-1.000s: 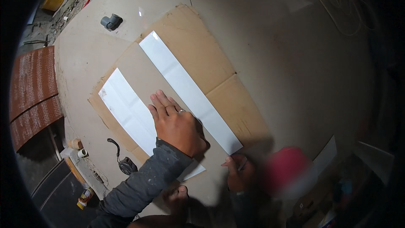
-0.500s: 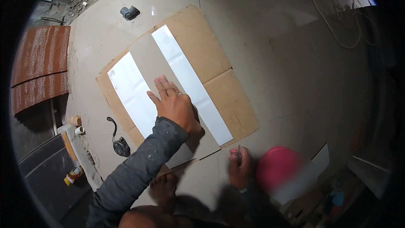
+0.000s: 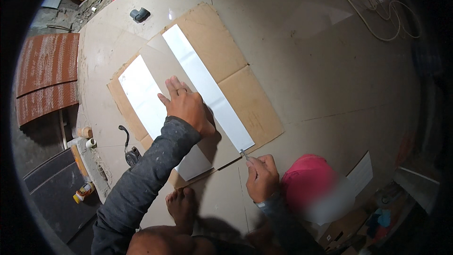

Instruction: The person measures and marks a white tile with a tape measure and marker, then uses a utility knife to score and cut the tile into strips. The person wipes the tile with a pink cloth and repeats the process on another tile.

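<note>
My left hand lies flat with its fingers spread, pressing on a beige flat strip. White panel surface shows along the strip's right side, and more white panel along its left. Beneath them is a sheet of brown cardboard on the floor. My right hand is closed around a thin grey metal tool, mostly hidden by the fingers. Its tip is at the near end of the right white band, beside the strip's corner.
A black tape measure lies left of my left sleeve. A grey pipe elbow sits beyond the cardboard. Red-brown corrugated sheets stand at the left. A pink rounded thing, partly blurred, is beside my right hand. Loose cable lies far right.
My right hand has moved forward and slightly left, bringing the tool's tip to the near end of the white band. My left hand stays pressed on the strip. The view has shifted slightly.
</note>
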